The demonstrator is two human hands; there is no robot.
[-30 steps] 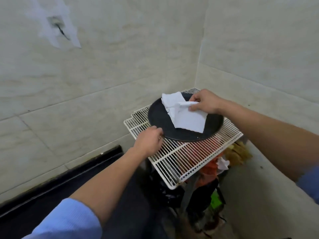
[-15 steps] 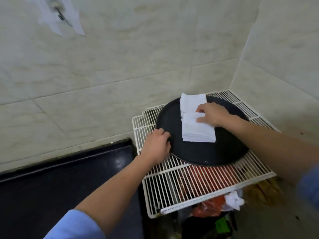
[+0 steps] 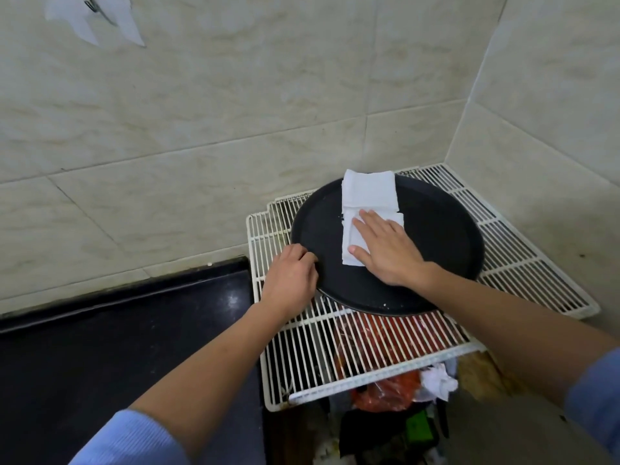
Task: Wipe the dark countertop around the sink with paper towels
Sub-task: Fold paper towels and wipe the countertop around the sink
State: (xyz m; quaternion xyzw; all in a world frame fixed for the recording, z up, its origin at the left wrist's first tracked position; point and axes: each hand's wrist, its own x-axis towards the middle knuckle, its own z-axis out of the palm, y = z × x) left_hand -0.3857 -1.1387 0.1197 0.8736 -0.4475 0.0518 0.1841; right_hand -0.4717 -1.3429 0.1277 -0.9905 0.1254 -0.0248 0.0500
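A white paper towel [image 3: 367, 196] lies on a round black tray [image 3: 436, 236], which rests on a white wire rack [image 3: 369, 350]. My right hand [image 3: 385, 250] presses flat on the towel's near half with straight fingers. My left hand [image 3: 290, 280] grips the tray's left rim with curled fingers. The dark countertop [image 3: 117, 347] stretches to the left of the rack, below the wall. No sink is in view.
Beige tiled walls [image 3: 235, 112] meet in a corner behind the rack. Under the rack sit red and orange bags [image 3: 385, 394], crumpled white paper [image 3: 439, 380] and dark clutter. A torn white patch [image 3: 94, 18] marks the wall at top left.
My right hand went from pinching the lifted towel to pressing it flat on the tray. The view swung left, and more of the countertop shows. My left hand stayed on the rim.
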